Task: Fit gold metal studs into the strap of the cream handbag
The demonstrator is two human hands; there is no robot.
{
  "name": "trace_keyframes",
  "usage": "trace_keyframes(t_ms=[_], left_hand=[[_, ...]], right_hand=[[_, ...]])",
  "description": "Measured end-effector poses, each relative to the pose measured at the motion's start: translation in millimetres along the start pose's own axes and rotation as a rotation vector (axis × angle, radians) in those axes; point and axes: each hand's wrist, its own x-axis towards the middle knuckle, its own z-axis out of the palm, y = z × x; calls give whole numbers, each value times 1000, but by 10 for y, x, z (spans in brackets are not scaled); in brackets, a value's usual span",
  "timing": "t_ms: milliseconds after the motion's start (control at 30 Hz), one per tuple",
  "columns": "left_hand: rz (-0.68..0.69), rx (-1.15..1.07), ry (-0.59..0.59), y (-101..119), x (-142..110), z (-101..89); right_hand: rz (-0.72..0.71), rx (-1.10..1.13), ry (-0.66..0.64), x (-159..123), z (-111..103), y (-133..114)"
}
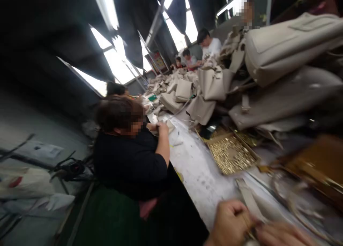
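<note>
Blurred at the bottom edge of the frame, the left hand [230, 222] is curled closed around a thin pale stick-like thing [244, 219]; the right hand [281, 235] is smeared beside it, its grip not to be made out. Across the upper right, beige bags [284, 46] are heaped too many to count, stacked off the white table [198, 167]. One open box of gold fittings [232, 155] is set at centre right, within reach. Five co-workers are seen, the nearest in black [128, 156] at centre left.
</note>
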Motion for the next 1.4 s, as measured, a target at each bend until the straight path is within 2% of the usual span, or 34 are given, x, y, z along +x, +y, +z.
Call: trace_keyframes(t_ms=[33,100,167,333,533,700,867,1400], left_hand=[[-1,-5,1,-27,10,7],[94,54,17,-43,59,11],[122,59,17,-8,101,2],[138,47,65,142,16,-40],[171,96,130,289,-208,-21],[266,155,153,396,-375,18],[276,166,147,349,-464,7],[339,217,152,256,-672,-28]], right_hand=[[6,-15,-90,-80,-167,-76],[11,4,-278,-124,-381,-192],[55,36,-324,-65,-451,-247],[98,111,-311,139,-464,-311],[139,195,-263,253,-626,-371],[44,198,-231,305,-630,-450],[7,144,-154,248,-544,-514],[-38,193,-222,192,-535,-608]])
